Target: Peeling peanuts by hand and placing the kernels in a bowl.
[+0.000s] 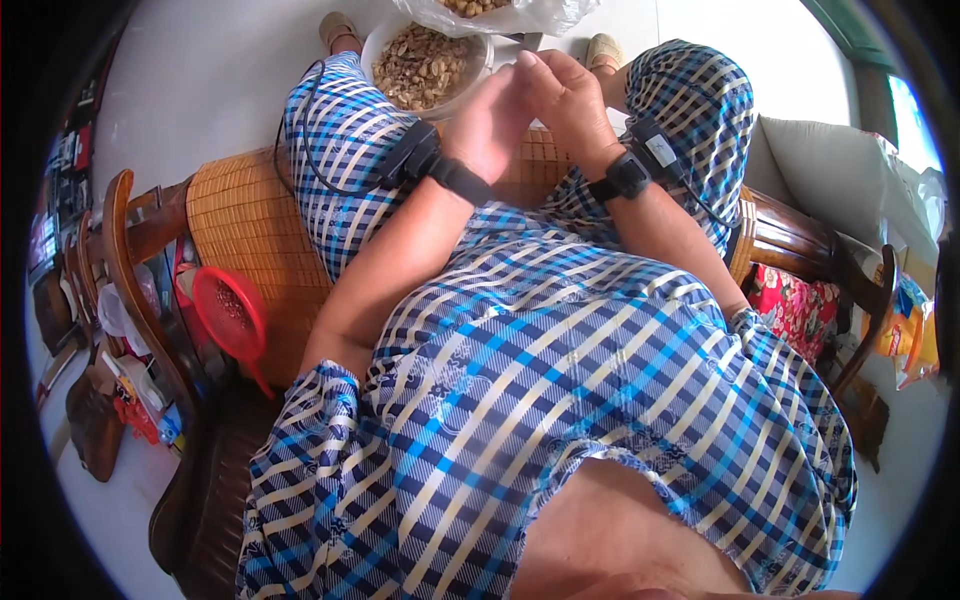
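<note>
My left hand (pixel 490 122) and my right hand (pixel 570 98) meet between my knees, fingers curled in against each other. The right thumb lies across the top, close to the left fingertips. Whatever they pinch is hidden behind the fingers. Just beyond them, to the left, a round whitish tub (pixel 379 52) holds broken brown and tan pieces (pixel 425 68) that look like nut shells. A clear plastic bag (pixel 545 14) with tan, nut-like lumps (pixel 472 6) is at the top edge. Part of a small grey object (pixel 524 42) shows beside the tub, its kind unclear.
I sit on a wooden bench with a woven bamboo mat (pixel 245 225). Left of me is a red plastic basin or strainer (pixel 228 312) with small reddish bits. To the right stand a pale grey box or bag (pixel 825 170) and a red floral cloth (pixel 793 305). Wrist straps carry black cables.
</note>
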`<state>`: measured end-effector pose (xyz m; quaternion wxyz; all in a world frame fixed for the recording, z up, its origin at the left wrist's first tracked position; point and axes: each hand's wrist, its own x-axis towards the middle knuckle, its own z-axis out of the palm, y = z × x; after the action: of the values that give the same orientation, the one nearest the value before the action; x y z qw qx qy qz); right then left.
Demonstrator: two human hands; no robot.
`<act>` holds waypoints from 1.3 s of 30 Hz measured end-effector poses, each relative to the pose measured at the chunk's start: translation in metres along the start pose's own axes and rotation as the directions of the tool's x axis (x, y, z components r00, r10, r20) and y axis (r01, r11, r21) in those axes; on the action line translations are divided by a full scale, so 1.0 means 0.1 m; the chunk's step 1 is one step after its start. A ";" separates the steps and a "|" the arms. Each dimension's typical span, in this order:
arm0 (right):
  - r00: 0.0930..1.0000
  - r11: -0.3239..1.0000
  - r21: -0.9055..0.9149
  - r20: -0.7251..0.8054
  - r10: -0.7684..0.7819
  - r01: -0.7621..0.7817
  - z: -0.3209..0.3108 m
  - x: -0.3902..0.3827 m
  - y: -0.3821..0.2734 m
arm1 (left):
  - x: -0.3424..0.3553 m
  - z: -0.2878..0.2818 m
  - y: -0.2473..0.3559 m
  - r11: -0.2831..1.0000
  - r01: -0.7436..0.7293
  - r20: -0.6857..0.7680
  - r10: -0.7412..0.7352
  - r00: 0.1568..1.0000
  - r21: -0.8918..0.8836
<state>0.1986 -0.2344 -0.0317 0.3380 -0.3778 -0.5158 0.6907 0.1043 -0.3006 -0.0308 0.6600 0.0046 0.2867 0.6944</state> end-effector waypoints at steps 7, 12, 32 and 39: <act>0.997 0.997 -0.037 0.005 0.075 -0.075 0.04 -0.06 -0.12 | -0.02 -0.06 0.01 0.966 -0.020 0.021 0.015 1.000 0.258; 0.995 0.996 0.008 -0.017 0.094 -0.094 0.03 -0.04 -0.21 | 0.02 0.01 0.05 0.987 -0.026 -0.027 0.031 0.999 0.160; 0.971 0.767 -0.603 0.212 -0.110 0.218 0.08 1.88 -0.46 | 0.19 -0.11 1.15 0.998 0.018 -0.103 -0.025 0.994 -0.068; 0.986 0.572 -0.804 0.152 -0.071 0.165 0.44 2.72 -0.03 | 0.70 -0.50 1.40 0.999 0.019 -0.212 -0.011 0.977 0.035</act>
<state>0.0281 -0.0208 -0.0682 0.1457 -0.4191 -0.8153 0.3720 -0.0517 -0.2510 -0.0417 0.6307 -0.0596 0.3681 0.6806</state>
